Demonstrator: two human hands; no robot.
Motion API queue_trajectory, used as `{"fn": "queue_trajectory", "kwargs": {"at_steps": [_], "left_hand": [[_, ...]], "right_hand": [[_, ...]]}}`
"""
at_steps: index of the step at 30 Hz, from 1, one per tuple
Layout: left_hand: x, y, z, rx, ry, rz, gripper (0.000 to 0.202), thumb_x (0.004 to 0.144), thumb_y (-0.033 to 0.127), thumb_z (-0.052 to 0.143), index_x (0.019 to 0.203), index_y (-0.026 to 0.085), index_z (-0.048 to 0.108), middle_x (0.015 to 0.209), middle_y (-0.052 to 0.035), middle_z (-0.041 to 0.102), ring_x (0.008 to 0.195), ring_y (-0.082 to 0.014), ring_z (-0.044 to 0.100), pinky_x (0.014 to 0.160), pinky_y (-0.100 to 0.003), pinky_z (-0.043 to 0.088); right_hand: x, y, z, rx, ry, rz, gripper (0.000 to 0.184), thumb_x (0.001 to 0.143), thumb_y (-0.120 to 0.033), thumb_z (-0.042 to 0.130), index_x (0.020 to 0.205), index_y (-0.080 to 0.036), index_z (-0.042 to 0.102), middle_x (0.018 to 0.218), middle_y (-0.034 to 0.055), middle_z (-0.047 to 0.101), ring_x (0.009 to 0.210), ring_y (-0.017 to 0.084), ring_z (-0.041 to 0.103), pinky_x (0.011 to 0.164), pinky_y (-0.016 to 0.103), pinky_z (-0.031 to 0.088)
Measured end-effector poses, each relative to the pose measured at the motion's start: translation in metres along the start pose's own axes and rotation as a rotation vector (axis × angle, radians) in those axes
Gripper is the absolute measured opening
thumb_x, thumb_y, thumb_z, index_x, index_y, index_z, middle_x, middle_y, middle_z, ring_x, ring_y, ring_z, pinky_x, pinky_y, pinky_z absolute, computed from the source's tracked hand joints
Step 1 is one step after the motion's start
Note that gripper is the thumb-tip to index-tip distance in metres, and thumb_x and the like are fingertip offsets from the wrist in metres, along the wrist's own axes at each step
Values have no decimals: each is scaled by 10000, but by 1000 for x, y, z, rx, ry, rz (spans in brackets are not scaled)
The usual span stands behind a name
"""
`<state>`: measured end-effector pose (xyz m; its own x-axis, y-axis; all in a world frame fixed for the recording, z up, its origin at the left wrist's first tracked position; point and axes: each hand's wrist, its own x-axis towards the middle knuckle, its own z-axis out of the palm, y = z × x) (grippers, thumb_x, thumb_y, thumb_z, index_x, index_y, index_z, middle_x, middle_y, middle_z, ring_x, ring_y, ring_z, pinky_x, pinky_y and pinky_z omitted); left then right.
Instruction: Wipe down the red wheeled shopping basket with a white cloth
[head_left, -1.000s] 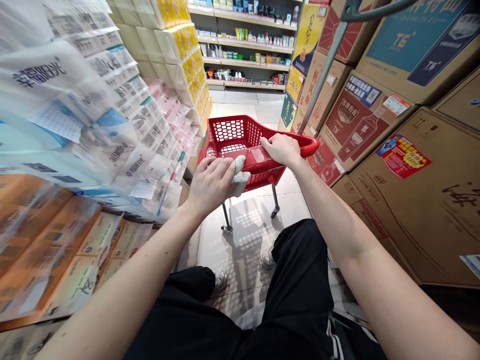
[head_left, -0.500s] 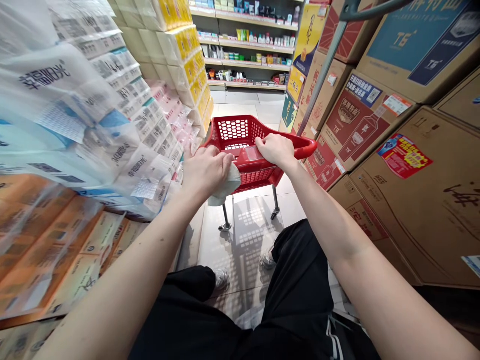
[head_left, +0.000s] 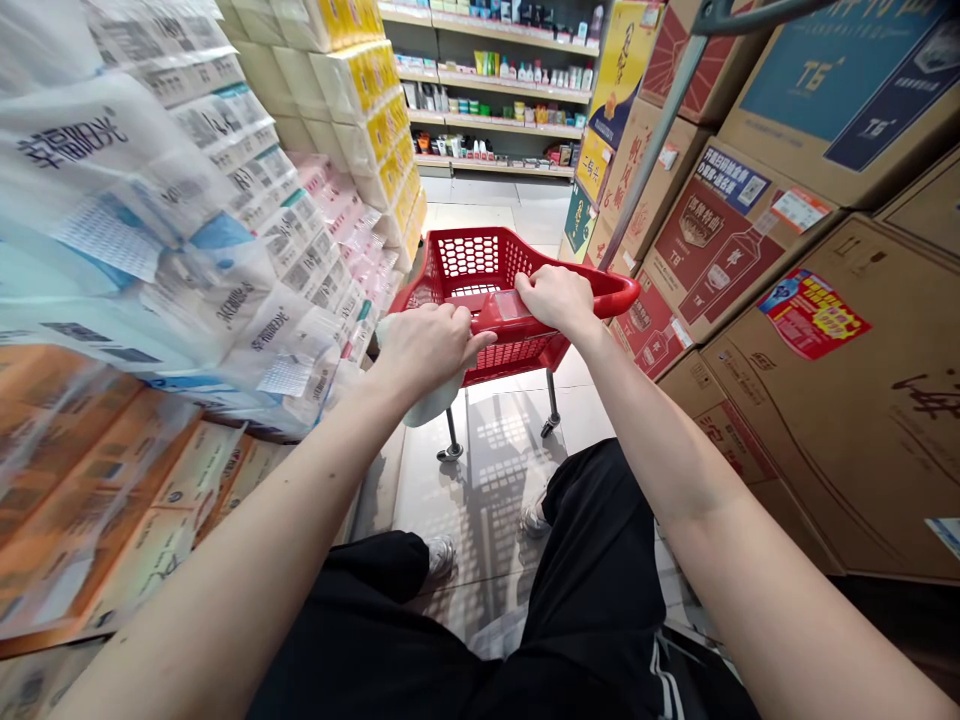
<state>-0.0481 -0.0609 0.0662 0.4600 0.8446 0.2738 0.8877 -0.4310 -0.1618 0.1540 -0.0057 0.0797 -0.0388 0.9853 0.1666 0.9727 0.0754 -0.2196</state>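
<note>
A red plastic shopping cart (head_left: 480, 262) stands in front of me in a narrow shop aisle. My left hand (head_left: 427, 345) is closed on the left part of its red handle bar (head_left: 517, 322), with a white cloth (head_left: 433, 402) bunched under the palm and hanging below. My right hand (head_left: 555, 297) is closed round the same bar further right. The basket looks empty as far as I see into it. My black trousers and shoes show below.
Stacked tissue packs (head_left: 247, 230) wall the left side. Cardboard cartons (head_left: 757, 250) are piled on the right, with a grey metal pole (head_left: 652, 140) leaning across them. Product shelves (head_left: 495, 100) cross the far end. The tiled floor (head_left: 487, 480) runs ahead.
My left hand with the white cloth slid left along the handle, and the cloth went from beside the fingers to under the palm. The right hand kept its grip.
</note>
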Motion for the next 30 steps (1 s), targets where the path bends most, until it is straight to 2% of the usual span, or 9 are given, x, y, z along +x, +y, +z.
{"fn": "queue_trajectory", "kwargs": {"at_steps": [5,7,9,11,14,17,19,25,30], "left_hand": [[17,-2,-5,-59,-168,-9,634,957,644,234,1001,186,670,898,-121,719,886,-295,676,728,-359,428],[17,-3,-8,-138,-160,-13,616,955,643,249,1137,201,638,974,-104,727,945,-280,673,761,-350,441],[15,-5,-11,-258,-104,23,619,954,625,276,1315,194,536,1128,-102,703,1042,-260,649,824,-346,453],[12,-10,-15,-345,-40,77,668,931,624,343,1408,168,443,1261,-118,645,1132,-252,606,896,-349,449],[10,-21,-16,-277,-85,82,674,881,676,405,1290,161,554,1187,-133,665,1107,-279,604,906,-373,444],[10,-27,-13,-125,-241,8,660,890,728,322,1040,181,658,942,-129,705,931,-295,652,792,-380,446],[11,-26,-11,-85,-274,-4,666,902,736,278,975,193,656,888,-124,704,858,-285,661,732,-362,432],[23,-2,-7,-45,-217,85,588,929,672,337,1035,165,614,965,-130,707,875,-270,673,685,-313,407],[26,15,-6,-32,-163,73,562,914,659,413,1068,151,601,977,-134,711,871,-275,679,683,-309,403]], "right_hand": [[0,5,-3,3,10,8,596,995,-500,227,1031,-163,718,1114,153,718,1056,318,655,924,394,450],[-1,7,-5,1,9,14,593,995,-501,233,1026,-162,718,1110,152,721,1054,312,657,922,386,451],[-1,8,-6,-1,5,19,591,998,-501,234,1028,-162,717,1109,148,722,1055,305,658,924,379,450],[-2,7,-8,0,7,22,580,999,-492,242,1033,-159,716,1111,142,723,1055,298,660,928,372,450],[-3,6,-7,8,15,27,557,996,-473,265,1028,-152,720,1111,140,724,1053,293,662,926,362,451],[-3,5,-5,14,22,27,552,996,-463,267,1008,-153,723,1105,142,725,1050,295,661,921,362,451],[-2,5,-5,13,27,27,550,996,-460,265,1009,-154,722,1107,143,723,1048,296,659,919,365,449],[-1,9,-6,-6,24,33,548,999,-455,268,1040,-143,717,1115,146,723,1052,289,655,919,357,448],[1,15,-7,-9,32,29,537,993,-461,285,1003,-155,727,1107,143,722,1047,295,657,917,368,443]]}}
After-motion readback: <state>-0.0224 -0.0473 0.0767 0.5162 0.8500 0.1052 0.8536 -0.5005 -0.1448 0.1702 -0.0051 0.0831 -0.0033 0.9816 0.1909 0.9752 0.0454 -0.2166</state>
